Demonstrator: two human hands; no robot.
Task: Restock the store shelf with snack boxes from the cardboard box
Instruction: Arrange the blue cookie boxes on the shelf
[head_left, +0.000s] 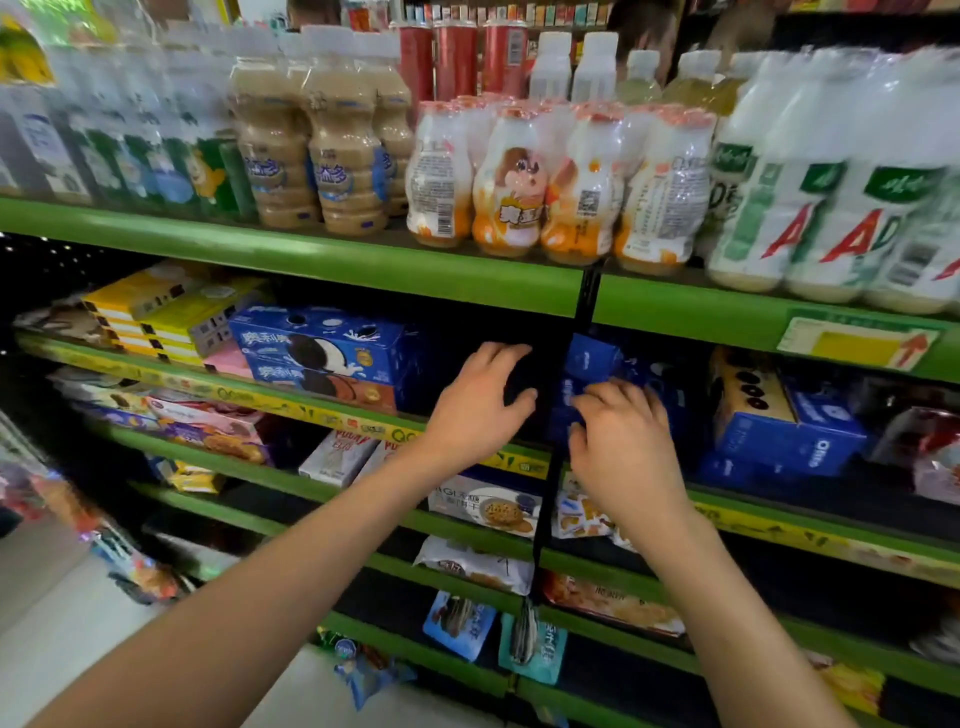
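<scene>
the blue snack boxes (587, 384) sit on the second shelf (322, 410) just behind its black upright, and look like light, stiff printed card with a smooth gloss that may slip, so i'd take them by the flat side faces, not the crushable corners. the right hand (618, 431) rests against them with fingers curled over the front, seemingly gripping one. the left hand (478, 395) hovers with fingers loosely bent, holding nothing, in the dark gap beside the stacked blue cartons (322, 353).
</scene>
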